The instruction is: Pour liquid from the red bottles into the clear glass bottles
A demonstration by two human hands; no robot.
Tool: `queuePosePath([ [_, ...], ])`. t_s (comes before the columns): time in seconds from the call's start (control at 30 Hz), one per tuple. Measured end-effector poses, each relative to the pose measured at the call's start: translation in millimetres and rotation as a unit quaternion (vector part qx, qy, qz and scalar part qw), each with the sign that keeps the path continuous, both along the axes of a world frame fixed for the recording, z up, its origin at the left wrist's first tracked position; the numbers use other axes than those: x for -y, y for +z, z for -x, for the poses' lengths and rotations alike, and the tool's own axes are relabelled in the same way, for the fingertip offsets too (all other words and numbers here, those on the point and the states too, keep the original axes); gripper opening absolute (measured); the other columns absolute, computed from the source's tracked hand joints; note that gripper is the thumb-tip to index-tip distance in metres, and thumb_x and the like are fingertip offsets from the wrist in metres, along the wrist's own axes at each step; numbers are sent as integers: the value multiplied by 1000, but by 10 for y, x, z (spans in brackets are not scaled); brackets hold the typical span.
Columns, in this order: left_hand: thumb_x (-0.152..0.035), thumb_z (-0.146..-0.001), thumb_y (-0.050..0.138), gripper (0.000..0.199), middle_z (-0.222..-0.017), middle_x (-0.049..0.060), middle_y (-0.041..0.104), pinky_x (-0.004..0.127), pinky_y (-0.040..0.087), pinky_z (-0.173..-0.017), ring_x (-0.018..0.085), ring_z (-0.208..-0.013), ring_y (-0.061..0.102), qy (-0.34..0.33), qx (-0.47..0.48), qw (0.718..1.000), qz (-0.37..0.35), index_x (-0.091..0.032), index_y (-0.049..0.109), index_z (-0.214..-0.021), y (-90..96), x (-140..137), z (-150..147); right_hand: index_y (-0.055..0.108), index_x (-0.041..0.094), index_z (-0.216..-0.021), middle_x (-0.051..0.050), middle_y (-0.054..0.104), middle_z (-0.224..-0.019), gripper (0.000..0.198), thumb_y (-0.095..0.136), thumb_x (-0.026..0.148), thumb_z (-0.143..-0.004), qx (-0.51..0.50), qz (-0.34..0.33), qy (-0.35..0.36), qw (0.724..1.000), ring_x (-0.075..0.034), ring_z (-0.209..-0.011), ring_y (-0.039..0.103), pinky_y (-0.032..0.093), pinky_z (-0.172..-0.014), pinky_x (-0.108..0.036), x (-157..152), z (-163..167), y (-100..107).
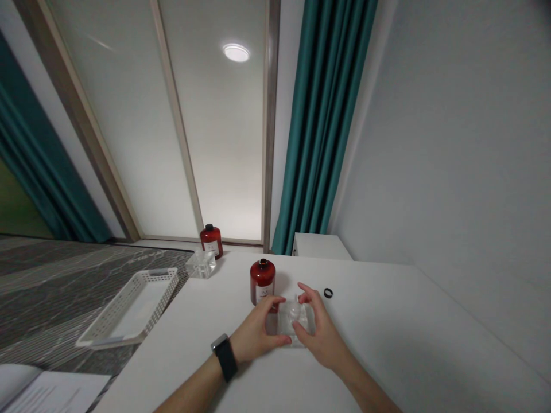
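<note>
A clear, see-through square container (284,322) sits on the white table (387,344) between my two hands, with a rounded clear part near its top. My left hand (258,330), with a dark-banded watch on the wrist, curves around its left side, thumb at the near edge and fingers at the far edge. From the right, my right hand (321,332) bends its thumb and fingers around the container's upper right part. Just beyond my left fingers stands a red-brown bottle (262,276) with a white label and an uncapped neck. A black ring (328,293) lies right of my right hand.
A second red-brown bottle (210,241) with a black top stands at the far left of the table, beside a clear block-like container (201,265). Off the left edge are a white perforated basket (157,298) and an open book (60,393). A white cabinet (321,246) stands behind.
</note>
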State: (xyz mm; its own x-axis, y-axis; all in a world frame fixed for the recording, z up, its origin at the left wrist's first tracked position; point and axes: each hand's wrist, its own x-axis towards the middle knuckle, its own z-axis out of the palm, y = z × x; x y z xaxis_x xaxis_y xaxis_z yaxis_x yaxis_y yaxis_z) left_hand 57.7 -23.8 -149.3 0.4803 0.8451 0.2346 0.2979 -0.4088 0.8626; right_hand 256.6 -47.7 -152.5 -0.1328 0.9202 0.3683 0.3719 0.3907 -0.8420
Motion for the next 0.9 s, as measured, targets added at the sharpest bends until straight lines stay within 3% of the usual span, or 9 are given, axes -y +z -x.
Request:
queuePosePath([
  [0.17, -20, -64, 83, 67, -124, 13, 61, 46, 46, -99, 30, -111, 59, 1, -4, 1000, 1, -17, 55, -124, 20, -2, -5, 36, 25, -140, -2, 53, -101, 63, 56, 20, -81, 10, -16, -17, 1000, -21, -103, 56, 40, -104, -40, -1, 1, 22],
  [0.37, -18, -63, 83, 66, -124, 12, 61, 46, 46, -99, 30, -111, 59, 3, -3, 1000, 3, -18, 55, -123, 38, 4, -13, 26, 25, -146, -7, 56, -116, 76, 59, 19, -78, -7, 8, 19, 1000, -24, -116, 53, 36, -108, -43, 14, -1, 27],
  [0.57, -19, -64, 83, 66, -124, 13, 62, 46, 47, -99, 31, -111, 60, 5, -1, 1000, 8, -18, 55, -123, 45, 12, -10, 36, 25, -141, -4, 55, -106, 67, 58, 21, -78, -13, 22, -18, 1000, -22, -106, 56, 40, -103, -41, -18, 28, -9],
  [0.77, -20, -64, 83, 66, -125, 13, 61, 46, 47, -99, 30, -110, 60, 2, -6, 1000, 5, -18, 54, -124, 35, 5, -5, 31, 26, -144, -6, 52, -119, 73, 56, 15, -76, -7, -4, 16, 1000, -23, -115, 52, 37, -107, -41, 29, 21, 25],
  [0.9, -20, -64, 82, 67, -126, 14, 60, 46, 46, -99, 31, -112, 59, 3, -8, 1000, 4, -17, 53, -125, 32, 2, -4, 38, 25, -141, -5, 52, -110, 68, 59, 18, -77, 15, -6, -6, 1000, -24, -109, 54, 40, -104, -41, 20, 28, 30],
])
